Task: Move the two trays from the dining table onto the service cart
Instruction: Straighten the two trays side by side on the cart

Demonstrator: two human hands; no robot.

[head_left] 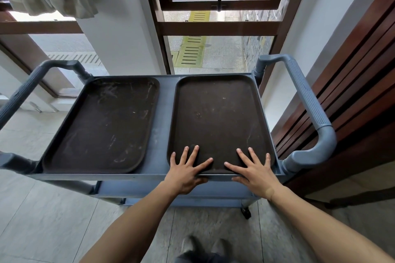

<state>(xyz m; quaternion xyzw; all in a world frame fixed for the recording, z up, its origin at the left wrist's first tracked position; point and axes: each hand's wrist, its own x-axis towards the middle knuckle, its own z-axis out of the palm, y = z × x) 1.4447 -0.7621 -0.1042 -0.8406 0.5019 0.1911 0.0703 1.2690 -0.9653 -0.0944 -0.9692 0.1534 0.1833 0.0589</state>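
Two dark brown trays lie side by side on the top shelf of a grey-blue service cart (161, 117). The left tray (104, 124) is scuffed and lies free of both hands. The right tray (218, 117) has both hands at its near edge. My left hand (188, 171) has its fingers spread flat on the tray's near left corner, thumb under the cart's front rim. My right hand (254, 171) does the same at the near right corner. The dining table is out of view.
The cart has a ribbed handle at each end, left handle (23, 89) and right handle (307, 100). Behind it stands a brown-framed window (218, 28); a dark wooden panel (352, 96) is close on the right. Pale tiled floor and my shoes (203, 245) lie below.
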